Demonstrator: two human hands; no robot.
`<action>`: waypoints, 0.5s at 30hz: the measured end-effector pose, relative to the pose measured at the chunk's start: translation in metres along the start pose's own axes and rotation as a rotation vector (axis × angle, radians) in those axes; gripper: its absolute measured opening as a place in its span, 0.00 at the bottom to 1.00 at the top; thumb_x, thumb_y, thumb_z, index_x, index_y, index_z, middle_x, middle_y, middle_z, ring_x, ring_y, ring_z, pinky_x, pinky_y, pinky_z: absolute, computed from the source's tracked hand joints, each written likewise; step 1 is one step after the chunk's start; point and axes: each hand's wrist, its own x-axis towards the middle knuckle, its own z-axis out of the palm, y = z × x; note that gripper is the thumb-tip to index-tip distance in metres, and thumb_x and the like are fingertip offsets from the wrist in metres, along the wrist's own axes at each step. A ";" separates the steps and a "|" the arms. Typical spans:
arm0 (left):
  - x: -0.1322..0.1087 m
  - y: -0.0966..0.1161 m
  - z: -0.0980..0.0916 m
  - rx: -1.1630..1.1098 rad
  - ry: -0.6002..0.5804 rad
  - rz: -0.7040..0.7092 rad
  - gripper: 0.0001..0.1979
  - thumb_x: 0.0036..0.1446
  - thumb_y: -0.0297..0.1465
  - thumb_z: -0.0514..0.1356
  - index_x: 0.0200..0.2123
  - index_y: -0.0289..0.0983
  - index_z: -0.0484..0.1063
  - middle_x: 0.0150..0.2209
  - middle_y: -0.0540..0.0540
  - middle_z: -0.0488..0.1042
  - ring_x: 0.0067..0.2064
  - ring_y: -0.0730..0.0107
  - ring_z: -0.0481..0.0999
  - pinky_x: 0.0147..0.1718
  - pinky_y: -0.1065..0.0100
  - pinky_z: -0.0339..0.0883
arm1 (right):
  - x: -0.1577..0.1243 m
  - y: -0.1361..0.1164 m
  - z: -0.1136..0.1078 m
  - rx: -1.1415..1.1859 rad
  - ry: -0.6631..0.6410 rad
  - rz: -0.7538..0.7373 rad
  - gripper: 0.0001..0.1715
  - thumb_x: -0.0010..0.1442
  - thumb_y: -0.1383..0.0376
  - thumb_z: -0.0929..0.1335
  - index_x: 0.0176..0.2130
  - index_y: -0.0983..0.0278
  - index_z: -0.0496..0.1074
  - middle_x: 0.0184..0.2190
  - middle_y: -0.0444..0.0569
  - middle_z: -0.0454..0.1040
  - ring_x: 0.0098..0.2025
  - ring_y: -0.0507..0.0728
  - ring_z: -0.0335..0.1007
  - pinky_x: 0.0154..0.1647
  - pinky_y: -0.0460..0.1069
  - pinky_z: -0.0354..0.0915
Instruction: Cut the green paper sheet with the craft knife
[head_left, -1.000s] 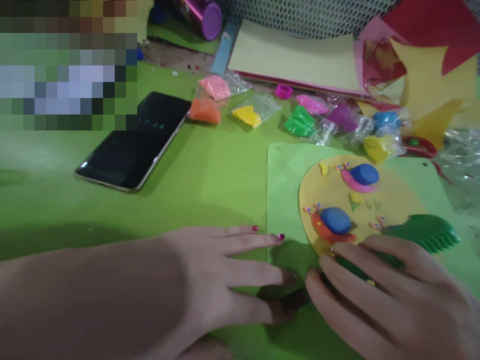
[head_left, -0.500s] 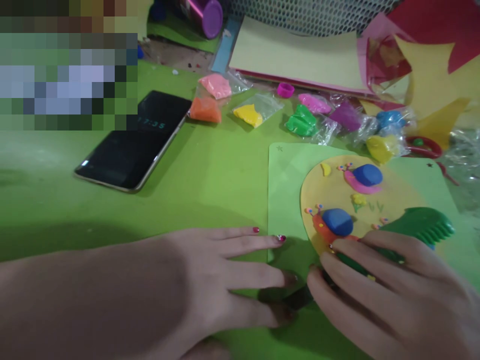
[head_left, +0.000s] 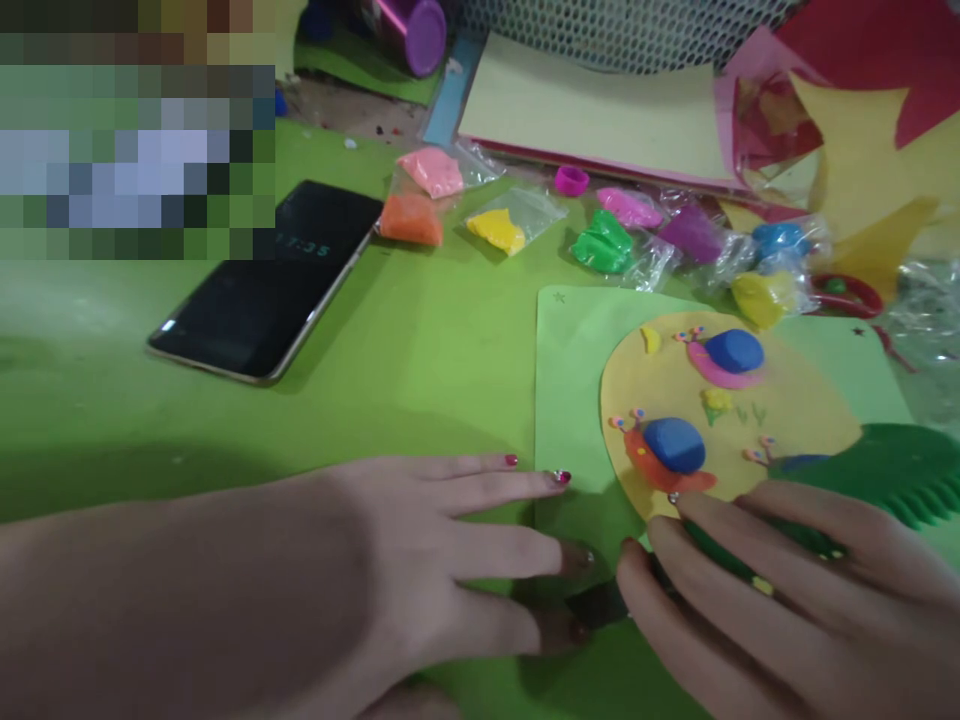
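My left hand (head_left: pixel 420 580) lies flat on the green table (head_left: pixel 420 350), fingers spread, its fingertips on the left edge of a light green card (head_left: pixel 570 400). On the card sits a yellow paper disc (head_left: pixel 787 410) bearing clay snails: an orange one with a blue shell (head_left: pixel 671 450) and a pink one with a blue shell (head_left: pixel 727 357). My right hand (head_left: pixel 787 610) is closed on a green toothed plastic tool (head_left: pixel 892 470) held low over the disc's near edge, beside a third, partly hidden snail (head_left: pixel 795 462).
A black phone (head_left: pixel 270 280) lies to the left. Several small bags of coloured clay (head_left: pixel 600 240) line the far side of the card, next to a small pink ring (head_left: pixel 570 180). Behind them lie a cream paper pad (head_left: pixel 600 120) and coloured paper scraps (head_left: pixel 862 150).
My right hand has slid the green tool to the right and slightly nearer, uncovering more of the third snail. My left hand has stayed put.
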 end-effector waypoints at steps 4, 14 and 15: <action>-0.001 -0.003 -0.004 -0.024 -0.048 0.046 0.32 0.55 0.31 0.57 0.64 0.51 0.63 0.66 0.65 0.61 0.73 0.69 0.43 0.71 0.66 0.28 | 0.011 0.012 -0.003 0.021 0.046 -0.038 0.20 0.68 0.66 0.61 0.34 0.46 0.77 0.30 0.43 0.76 0.37 0.62 0.70 0.42 0.57 0.63; -0.003 -0.005 0.006 -0.131 0.037 0.034 0.36 0.47 0.28 0.58 0.62 0.49 0.66 0.67 0.63 0.60 0.73 0.69 0.43 0.71 0.67 0.29 | 0.013 0.021 -0.001 0.112 0.056 -0.065 0.34 0.73 0.76 0.50 0.36 0.55 0.77 0.35 0.44 0.75 0.44 0.59 0.64 0.51 0.57 0.56; -0.003 -0.005 0.006 -0.136 0.030 0.029 0.37 0.45 0.27 0.58 0.62 0.49 0.65 0.67 0.63 0.60 0.73 0.70 0.42 0.71 0.68 0.28 | 0.012 0.021 0.000 0.120 0.060 -0.065 0.34 0.73 0.76 0.50 0.36 0.56 0.77 0.36 0.44 0.75 0.44 0.59 0.64 0.52 0.57 0.56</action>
